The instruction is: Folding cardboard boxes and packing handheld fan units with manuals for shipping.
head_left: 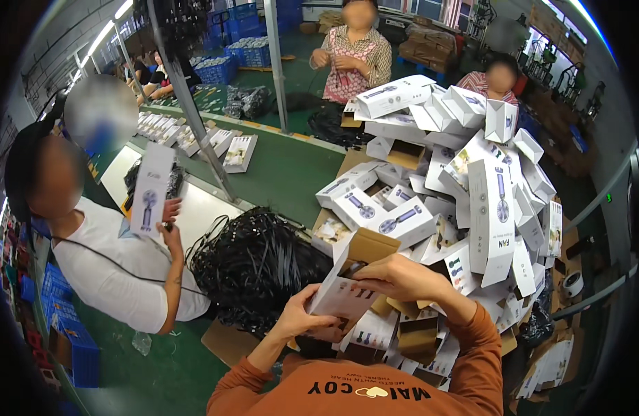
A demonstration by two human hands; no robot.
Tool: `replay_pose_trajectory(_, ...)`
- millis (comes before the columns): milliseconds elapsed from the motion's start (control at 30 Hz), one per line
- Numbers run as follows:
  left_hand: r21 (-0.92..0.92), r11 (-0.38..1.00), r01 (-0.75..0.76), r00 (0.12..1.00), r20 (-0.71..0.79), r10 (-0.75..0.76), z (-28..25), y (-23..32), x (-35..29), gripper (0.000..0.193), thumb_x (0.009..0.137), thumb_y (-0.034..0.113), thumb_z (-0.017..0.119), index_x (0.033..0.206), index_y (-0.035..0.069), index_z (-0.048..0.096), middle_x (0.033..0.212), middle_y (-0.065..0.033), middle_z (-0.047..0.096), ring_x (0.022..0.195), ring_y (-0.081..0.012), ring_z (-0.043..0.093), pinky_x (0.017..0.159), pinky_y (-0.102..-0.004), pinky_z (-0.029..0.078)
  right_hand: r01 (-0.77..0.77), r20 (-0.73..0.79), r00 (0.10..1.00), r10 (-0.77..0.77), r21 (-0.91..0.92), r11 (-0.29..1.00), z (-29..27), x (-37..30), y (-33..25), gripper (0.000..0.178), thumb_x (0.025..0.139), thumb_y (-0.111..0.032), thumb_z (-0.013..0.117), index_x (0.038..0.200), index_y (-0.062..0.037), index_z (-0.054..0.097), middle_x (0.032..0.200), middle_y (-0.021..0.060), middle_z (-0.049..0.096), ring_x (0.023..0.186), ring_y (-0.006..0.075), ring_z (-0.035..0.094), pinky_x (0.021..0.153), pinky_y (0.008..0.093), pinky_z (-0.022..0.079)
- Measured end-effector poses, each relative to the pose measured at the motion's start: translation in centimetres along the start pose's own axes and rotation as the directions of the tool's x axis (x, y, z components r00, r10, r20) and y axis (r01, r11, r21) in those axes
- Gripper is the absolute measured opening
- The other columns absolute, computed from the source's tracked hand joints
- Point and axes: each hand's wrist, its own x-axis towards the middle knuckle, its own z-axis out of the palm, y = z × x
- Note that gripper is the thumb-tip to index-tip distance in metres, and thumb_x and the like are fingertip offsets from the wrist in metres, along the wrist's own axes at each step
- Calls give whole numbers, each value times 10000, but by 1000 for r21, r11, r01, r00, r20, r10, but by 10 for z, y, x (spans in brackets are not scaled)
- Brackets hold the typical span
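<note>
A white printed carton [343, 299] with a brown inside is in front of my chest, its top end open and flaps raised. My left hand [300, 320] grips the carton's left side, thumb across the printed face. At the opening, my right hand [406, 279] has its fingers curled over the edge and partly inside. Whatever those fingers hold is hidden by the hand and the carton. A big heap of similar white fan cartons [491, 215] lies just beyond and to the right of my hands, some with open ends.
Black strips [253, 267] form a tangled pile left of the carton. On the left, a co-worker in a white shirt [118, 267] holds a fan carton [153, 187]. Other people stand or sit beyond the green conveyor [285, 170]. Metal posts [275, 69] rise beside it. Blue crates [73, 340] stand lower left.
</note>
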Motion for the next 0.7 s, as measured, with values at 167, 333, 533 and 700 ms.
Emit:
replay_pose_trajectory(167, 122, 992, -26, 1000, -7, 27, 0, 8, 11, 678, 587, 167, 838, 1169, 15, 526, 1057, -52, 572, 970, -147, 544, 863, -277, 419, -24, -275, 961, 21, -5, 1000, -1, 3, -3, 303, 842, -242, 609, 1014, 7, 591, 888, 153, 643, 766, 352, 625, 693, 391, 499)
replay_pose_trajectory(333, 278, 957, -83, 996, -11, 90, 2, 8, 12, 677, 583, 166, 839, 1166, 11, 530, 1057, -54, 566, 974, -145, 545, 859, -277, 426, -197, 310, 913, 265, -233, 952, -2, -7, -3, 435, 822, -344, 629, 1053, 20, 568, 951, 182, 635, 832, 345, 622, 726, 392, 504)
replay_pose_trajectory(533, -191, 980, 50, 952, -289, -105, -36, 7, 25, 676, 655, 19, 763, 1233, -10, 412, 1085, -103, 570, 968, -175, 577, 825, -307, 494, -265, -378, 889, 259, 35, 963, -23, -38, -4, 190, 767, -66, 674, 943, -5, 640, 861, 134, 653, 746, 271, 635, 664, 326, 492)
replay_pose_trajectory(700, -160, 976, -146, 928, -363, 79, -147, 30, 125, 456, 799, 68, 671, 1201, -3, 468, 967, -83, 633, 787, -159, 637, 725, -305, 538, -362, -549, 798, 250, -104, 926, -24, -92, -17, 101, 755, -2, 652, 855, -6, 666, 785, 114, 665, 685, 226, 642, 600, 291, 486)
